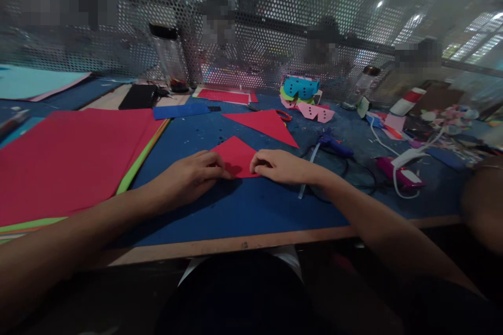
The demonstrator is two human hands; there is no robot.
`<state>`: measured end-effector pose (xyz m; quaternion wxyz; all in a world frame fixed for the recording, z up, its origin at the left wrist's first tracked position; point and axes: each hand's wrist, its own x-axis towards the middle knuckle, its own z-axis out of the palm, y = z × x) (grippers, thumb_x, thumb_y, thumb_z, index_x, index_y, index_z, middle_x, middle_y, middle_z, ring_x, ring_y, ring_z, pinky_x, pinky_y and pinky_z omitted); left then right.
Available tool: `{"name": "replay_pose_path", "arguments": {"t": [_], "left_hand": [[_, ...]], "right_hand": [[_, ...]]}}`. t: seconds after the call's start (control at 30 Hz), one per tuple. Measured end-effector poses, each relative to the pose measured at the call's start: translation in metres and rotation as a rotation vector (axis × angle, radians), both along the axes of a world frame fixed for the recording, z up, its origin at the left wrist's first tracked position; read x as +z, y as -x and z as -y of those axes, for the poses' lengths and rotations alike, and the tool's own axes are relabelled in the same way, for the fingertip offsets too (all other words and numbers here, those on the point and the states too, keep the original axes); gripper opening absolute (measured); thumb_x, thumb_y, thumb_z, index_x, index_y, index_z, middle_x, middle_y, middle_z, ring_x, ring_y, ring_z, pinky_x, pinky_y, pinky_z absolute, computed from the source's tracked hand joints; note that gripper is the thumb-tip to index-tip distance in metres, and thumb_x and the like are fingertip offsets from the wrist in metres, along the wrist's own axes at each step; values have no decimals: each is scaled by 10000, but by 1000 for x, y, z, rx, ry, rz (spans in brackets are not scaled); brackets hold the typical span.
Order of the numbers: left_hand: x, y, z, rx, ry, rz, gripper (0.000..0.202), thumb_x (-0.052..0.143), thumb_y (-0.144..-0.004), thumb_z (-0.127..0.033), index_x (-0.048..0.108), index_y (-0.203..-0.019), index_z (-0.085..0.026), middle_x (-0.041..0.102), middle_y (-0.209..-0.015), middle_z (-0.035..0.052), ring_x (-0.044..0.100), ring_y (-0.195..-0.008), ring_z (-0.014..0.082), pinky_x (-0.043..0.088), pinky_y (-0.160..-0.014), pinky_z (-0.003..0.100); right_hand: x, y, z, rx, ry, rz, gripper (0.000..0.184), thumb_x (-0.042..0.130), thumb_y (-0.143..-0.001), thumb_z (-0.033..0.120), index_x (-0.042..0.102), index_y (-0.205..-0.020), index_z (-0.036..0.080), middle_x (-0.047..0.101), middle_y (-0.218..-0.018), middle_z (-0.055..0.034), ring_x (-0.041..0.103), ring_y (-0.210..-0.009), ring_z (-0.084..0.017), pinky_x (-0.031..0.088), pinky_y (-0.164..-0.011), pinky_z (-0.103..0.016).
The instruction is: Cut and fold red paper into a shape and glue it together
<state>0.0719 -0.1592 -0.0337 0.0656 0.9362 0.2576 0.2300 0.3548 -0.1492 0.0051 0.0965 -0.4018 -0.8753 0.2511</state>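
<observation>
A folded red sheet of paper, shaped like a triangle with its tip pointing away from me, lies flat on the blue table top. My left hand pinches its left corner, fingers curled and thumb against the near edge. At the right corner, my right hand does the same with bent fingers pressed together. Both corners are partly hidden under my fingers. Just beyond lies a second red paper triangle, touched by neither hand.
Large red sheets are stacked at left. A blue glue gun with its cable and a magenta box with a white cord lie at right. Behind stand cut-paper pieces, a clear bottle and a perforated metal screen.
</observation>
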Motion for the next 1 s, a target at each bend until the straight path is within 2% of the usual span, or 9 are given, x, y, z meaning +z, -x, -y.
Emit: {"name": "replay_pose_path", "arguments": {"t": [0.2, 0.67, 0.8, 0.9, 1.0], "left_hand": [[-1, 0, -1, -16, -16, 0, 322, 479, -1049, -173, 753, -1194, -261, 667, -1102, 75, 648, -1017, 206, 517, -868, 330], [-3, 1, -3, -6, -7, -1, 335, 456, -1060, -208, 753, -1200, -277, 679, -1110, 78, 659, -1013, 201, 528, -868, 326], [-3, 1, -2, 1, 0, -3, 346, 453, -1061, -196, 742, -1226, -291, 675, -1120, 78, 652, -1025, 201, 525, -864, 323], [-4, 1, -2, -11, -10, 5, 345, 454, -1062, -201, 740, -1230, -296, 675, -1116, 80, 653, -1029, 203, 530, -868, 328], [-4, 1, -3, -13, -18, 6, 341, 454, -1065, -208, 737, -1231, -301, 670, -1114, 75, 654, -1027, 200, 532, -877, 331]], "right_hand": [[-2, 4, 5, -25, -58, 17, 163, 572, -810, 136, 664, -930, 197, 708, -904, -17, 592, -776, -143, 377, -677, -258], [10, -1, 5, -6, -14, 80, 216, 553, -793, 110, 681, -947, 192, 716, -952, -26, 597, -809, -152, 360, -665, -250], [10, -8, -1, 29, 53, 52, 220, 544, -840, 110, 691, -988, 181, 719, -1001, -34, 604, -825, -146, 395, -708, -250], [9, -12, -5, 36, 91, -6, 176, 546, -919, 182, 691, -1018, 181, 725, -1031, -41, 623, -879, -155, 420, -758, -262], [9, -12, -4, 14, 84, -2, 151, 588, -906, 214, 690, -1013, 180, 720, -1005, -41, 619, -845, -154, 420, -727, -262]]}}
